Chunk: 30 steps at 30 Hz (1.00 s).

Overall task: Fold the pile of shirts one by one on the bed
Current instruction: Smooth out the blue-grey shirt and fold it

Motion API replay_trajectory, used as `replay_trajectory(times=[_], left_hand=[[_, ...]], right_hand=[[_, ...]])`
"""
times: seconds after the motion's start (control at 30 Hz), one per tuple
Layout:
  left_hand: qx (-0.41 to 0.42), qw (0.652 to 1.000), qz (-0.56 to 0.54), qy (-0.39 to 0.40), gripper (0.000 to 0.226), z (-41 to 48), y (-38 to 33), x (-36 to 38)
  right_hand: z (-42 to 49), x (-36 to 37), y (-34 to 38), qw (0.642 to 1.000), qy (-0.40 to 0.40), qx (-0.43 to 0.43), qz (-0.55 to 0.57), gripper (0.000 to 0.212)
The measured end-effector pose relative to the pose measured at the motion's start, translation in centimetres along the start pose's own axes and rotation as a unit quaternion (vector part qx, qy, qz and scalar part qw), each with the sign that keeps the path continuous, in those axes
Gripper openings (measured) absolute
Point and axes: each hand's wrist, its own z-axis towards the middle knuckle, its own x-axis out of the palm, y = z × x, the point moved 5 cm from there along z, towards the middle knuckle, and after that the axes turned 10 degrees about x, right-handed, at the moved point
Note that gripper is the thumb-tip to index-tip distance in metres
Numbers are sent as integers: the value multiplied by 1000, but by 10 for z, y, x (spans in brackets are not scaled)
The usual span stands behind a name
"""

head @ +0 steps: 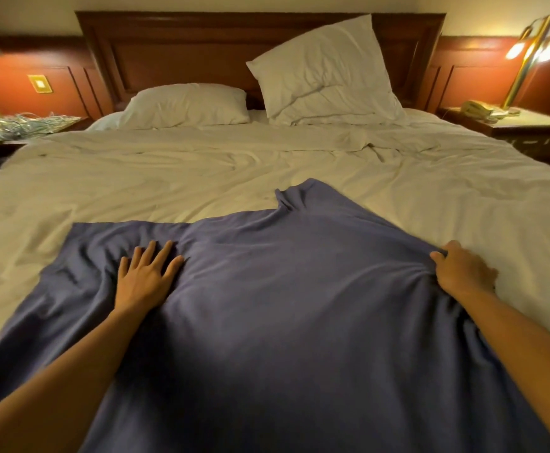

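Note:
A dark blue shirt (283,305) lies spread over the near part of the bed (169,178), which has a rumpled white sheet. My left hand (146,276) rests flat on the shirt's left part, fingers spread apart. My right hand (463,269) pinches the shirt's right edge, and the cloth bunches into creases there. A fold of the shirt sticks up at its far edge near the middle. No pile of other shirts is in view.
Two white pillows (185,106) (326,70) lie against the wooden headboard (185,47). A nightstand (528,125) at the right holds a telephone and a lit brass lamp. On the left nightstand lies a tangle of cables (21,125) beside another lamp.

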Motion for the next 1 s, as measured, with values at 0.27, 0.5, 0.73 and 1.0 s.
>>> replay_trajectory(times=[0.27, 0.5, 0.73, 1.0], left_hand=[[30, 999, 26, 18, 62, -114, 37, -30], [-53, 977, 169, 117, 78, -211, 129, -77], [-13, 987, 125, 103, 94, -304, 104, -95], [-60, 997, -7, -46, 44, -364, 92, -125]], right_hand=[[-199, 8, 53, 952, 129, -275, 28, 107], [-345, 33, 46, 936, 160, -293, -108, 119], [-385, 8, 21, 914, 243, -303, -114, 123], [-420, -26, -27, 930, 235, -277, -47, 101]])
